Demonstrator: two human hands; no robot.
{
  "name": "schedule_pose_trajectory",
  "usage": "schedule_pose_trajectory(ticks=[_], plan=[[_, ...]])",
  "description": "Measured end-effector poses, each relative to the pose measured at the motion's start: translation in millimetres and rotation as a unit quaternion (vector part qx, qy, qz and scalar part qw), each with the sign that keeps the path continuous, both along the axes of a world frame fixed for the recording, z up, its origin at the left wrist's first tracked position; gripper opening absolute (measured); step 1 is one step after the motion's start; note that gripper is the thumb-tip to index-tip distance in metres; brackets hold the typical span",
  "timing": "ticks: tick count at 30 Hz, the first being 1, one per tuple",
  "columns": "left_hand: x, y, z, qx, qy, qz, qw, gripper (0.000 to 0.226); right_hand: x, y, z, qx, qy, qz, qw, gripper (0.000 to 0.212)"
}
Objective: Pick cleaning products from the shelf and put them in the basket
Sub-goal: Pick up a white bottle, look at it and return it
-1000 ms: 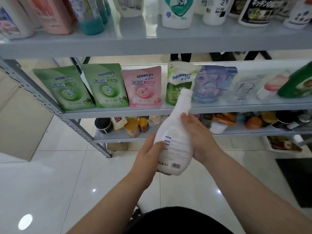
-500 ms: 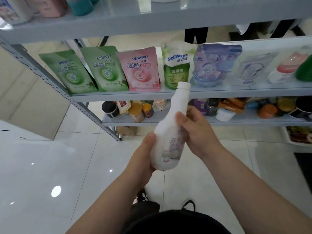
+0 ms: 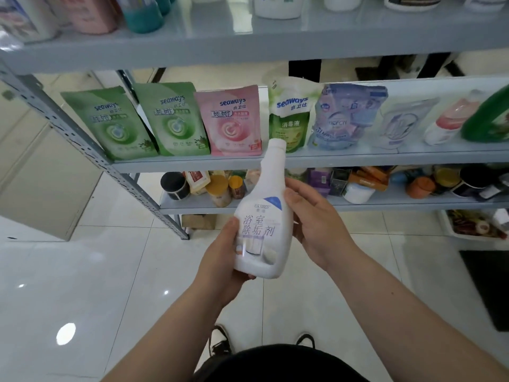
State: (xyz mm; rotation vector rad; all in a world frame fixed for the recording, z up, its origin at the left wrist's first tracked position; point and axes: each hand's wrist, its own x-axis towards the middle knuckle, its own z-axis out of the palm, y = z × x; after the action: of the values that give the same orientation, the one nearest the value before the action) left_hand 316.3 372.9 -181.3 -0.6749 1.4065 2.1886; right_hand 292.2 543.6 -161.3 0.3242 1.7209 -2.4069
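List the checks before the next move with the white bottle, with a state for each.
1. Hold on the white bottle: ok. The left hand holds its base and the right hand holds its upper body.
2. Bottle off the shelf: ok. It is held in front of the shelf, not resting on it.
3. Cap sealed: cannot tell. The top looks white and closed, but no detail shows.
4. Product identified: ok. The front label faces the camera.
5. Basket located: not ok. It is not in view.
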Motion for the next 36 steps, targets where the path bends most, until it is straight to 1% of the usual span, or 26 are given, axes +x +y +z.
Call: schedule_pose_trajectory(ticks=[2, 3, 5, 7, 9, 10, 12, 15, 18, 20, 22, 24, 26, 28, 30, 32, 33, 34, 35, 36], plan=[[-6.7, -13.0, 2.5, -0.059, 0.07, -0.034, 0.995, 0.029, -2.6, -13.1, -0.4, 0.009, -0.007, 0.001, 1.0, 0.043], [-8.2, -20.3, 2.7, -0.093, 0.109, -0.059, 0.988, 0.03, -4.2, -20.0, -1.1, 0.018, -0.008, 0.007, 1.0, 0.05], [-9.0, -32.0, 3.6, -0.181, 0.154, -0.12, 0.964, 0.036, -7.5, -34.4, -1.5, 0.034, -0.006, 0.013, 0.999, 0.049], [-10.2, -43.8, 3.6, -0.253, 0.18, -0.152, 0.938, 0.05, -9.8, -50.7, -1.5, 0.039, 0.002, 0.024, 0.999, 0.047], [-16.4, -60.0, 1.4, -0.29, 0.194, -0.147, 0.925, 0.062, -11.6, -67.4, -2.7, 0.056, 0.014, 0.041, 0.997, 0.05], [-21.1, -69.8, 0.4, -0.307, 0.198, -0.14, 0.92, 0.063, -12.5, -75.5, -2.2, 0.071, 0.019, 0.052, 0.996, 0.05], [-30.2, -91.7, -2.2, -0.348, 0.212, -0.138, 0.903, 0.063, -15.9, -87.9, 4.4, 0.125, 0.03, 0.067, 0.989, 0.042], [-38.5, -126.1, -2.3, -0.398, 0.252, -0.141, 0.871, 0.06, -28.0, -96.9, 22.4, 0.246, 0.074, 0.049, 0.965, 0.028], [-41.5, -154.7, 2.6, -0.442, 0.285, -0.149, 0.837, 0.055, -42.8, -103.1, 41.3, 0.336, 0.107, -0.006, 0.936, 0.034], [-43.9, -170.0, 6.4, -0.465, 0.306, -0.156, 0.816, 0.056, -52.0, -111.2, 50.7, 0.422, 0.12, 0.021, 0.899, 0.039], [-46.5, -183.7, 10.0, -0.477, 0.321, -0.16, 0.802, 0.056, -58.9, -122.1, 56.7, 0.497, 0.119, 0.06, 0.857, 0.036], [-49.3, -198.3, 13.2, -0.472, 0.323, -0.176, 0.801, 0.055, -59.9, -135.0, 61.8, 0.536, 0.141, 0.067, 0.829, 0.039], [-52.4, -215.7, 15.1, -0.426, 0.321, -0.201, 0.822, 0.058, -55.1, -147.8, 66.1, 0.557, 0.206, 0.054, 0.803, 0.043], [-56.9, -233.2, 15.3, -0.346, 0.309, -0.253, 0.849, 0.066, -48.7, -159.5, 70.2, 0.549, 0.289, 0.052, 0.782, 0.04], [-60.7, -245.9, 12.0, -0.234, 0.285, -0.321, 0.872, 0.073, -43.2, -170.1, 73.8, 0.522, 0.373, 0.067, 0.764, 0.033], [-60.9, -251.5, 6.6, -0.156, 0.277, -0.356, 0.879, 0.076, -39.9, -177.6, 75.5, 0.507, 0.427, 0.062, 0.746, 0.036], [-60.3, -251.4, 4.3, -0.143, 0.275, -0.355, 0.882, 0.076, -39.9, -179.8, 76.1, 0.506, 0.434, 0.055, 0.743, 0.036], [-59.8, -249.8, 2.9, -0.144, 0.273, -0.346, 0.886, 0.075, -41.4, -181.0, 77.4, 0.51, 0.422, 0.049, 0.748, 0.036], [-59.9, -247.4, 2.6, -0.159, 0.272, -0.33, 0.89, 0.074, -45.0, -181.0, 79.6, 0.518, 0.388, 0.043, 0.761, 0.037], [-59.9, -244.2, 3.7, -0.188, 0.274, -0.316, 0.889, 0.07, -50.8, -179.8, 82.5, 0.535, 0.336, 0.041, 0.774, 0.038]])
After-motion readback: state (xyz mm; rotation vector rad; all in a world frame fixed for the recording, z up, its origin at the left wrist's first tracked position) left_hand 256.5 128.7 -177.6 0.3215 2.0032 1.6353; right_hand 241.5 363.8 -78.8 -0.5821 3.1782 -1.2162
